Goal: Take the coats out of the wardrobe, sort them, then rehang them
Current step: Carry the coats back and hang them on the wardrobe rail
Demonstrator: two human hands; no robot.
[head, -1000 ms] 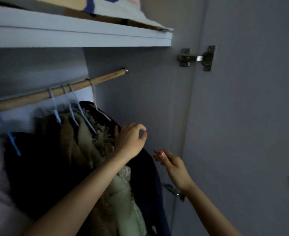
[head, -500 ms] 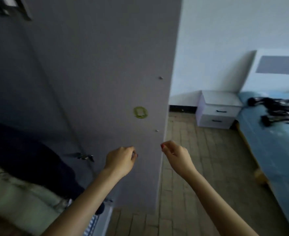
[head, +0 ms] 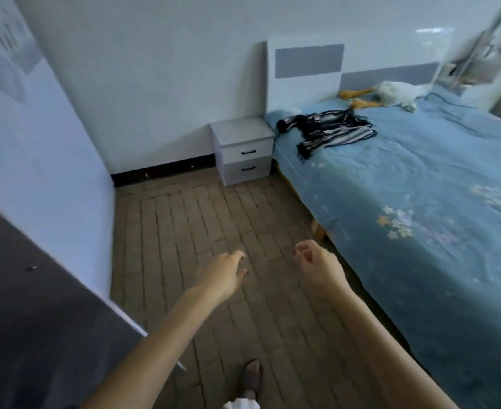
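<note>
I stand in a home bedroom: a bed (head: 420,184) with a blue cover, a nightstand (head: 243,152) beside it, brick-patterned floor (head: 214,219).

The wardrobe door (head: 22,305) is cut off by the left and bottom edges, so the wardrobe's inside is out of sight. The bed (head: 420,202) runs off the right edge. A blurred frame (head: 476,51) at top right may be a rack. The left hand (head: 221,276) hides its own fingers. Only the tip of one foot (head: 252,376) shows.
</note>
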